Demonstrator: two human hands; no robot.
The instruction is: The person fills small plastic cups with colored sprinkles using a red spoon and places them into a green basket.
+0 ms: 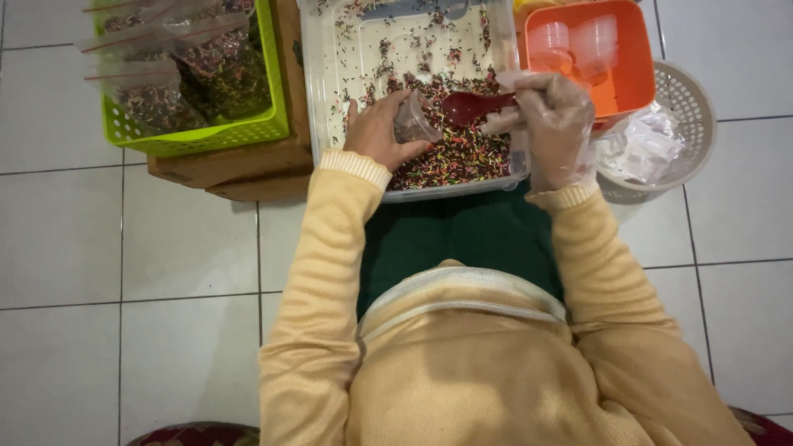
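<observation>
Left hand (pixel 376 132): bare, fingers wrapped around a small clear cup (pixel 415 122), tilted with its mouth toward 3 o'clock.
Right hand (pixel 552 116): in a thin clear glove, clamped on the handle of a red spoon (pixel 471 106); the bowl sits just at the cup's mouth.
Clear tub (pixel 318 83): at 12 o'clock from the body, holding multicoloured sprinkles (pixel 458 157), heaped toward its near edge under both hands.
Orange bin (pixel 640 74): at 1 o'clock, with empty clear cups inside.
White basket (pixel 690 107): at 2 o'clock, beside the orange bin, holding plastic bags.
Green basket (pixel 206 136): at 10 o'clock, filled bags of sprinkles in it.
Floor: white tiles.
</observation>
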